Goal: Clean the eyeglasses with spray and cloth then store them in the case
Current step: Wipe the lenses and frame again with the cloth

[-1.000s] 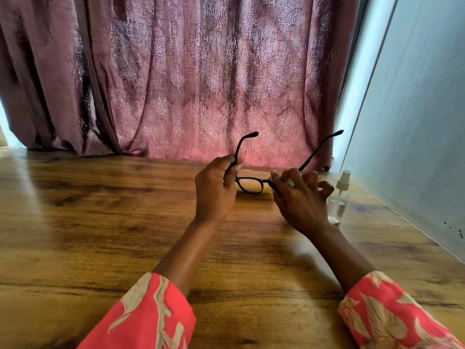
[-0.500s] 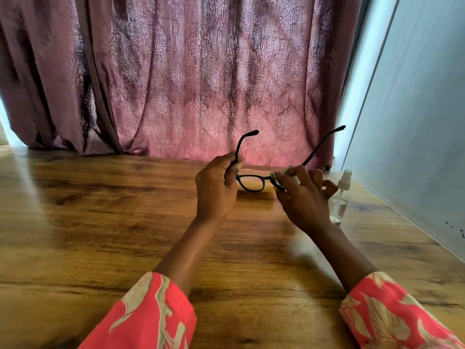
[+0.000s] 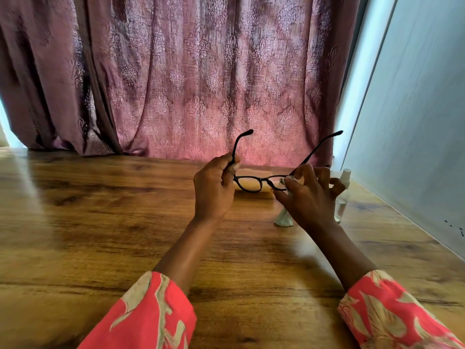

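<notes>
Above wooden table (image 3: 100, 235), eyeglasses (image 3: 251, 183) are pinched by left hand (image 3: 214, 190); at 3 o'clock, cloth (image 3: 283, 219) is pinched on lens by right hand (image 3: 309, 200).

Black eyeglasses (image 3: 261, 181) held above table, temples open; pale cloth (image 3: 284, 217) over right lens

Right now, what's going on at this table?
A person is cleaning a pair of glasses held above the wooden table. The left hand grips the frame at one temple hinge, and the right hand pinches a pale cloth over the other lens. The temples are unfolded. A spray bottle stands on the table just behind the right hand. A flat tan thing, possibly the case, lies behind the glasses; they are not yet stored.
</notes>
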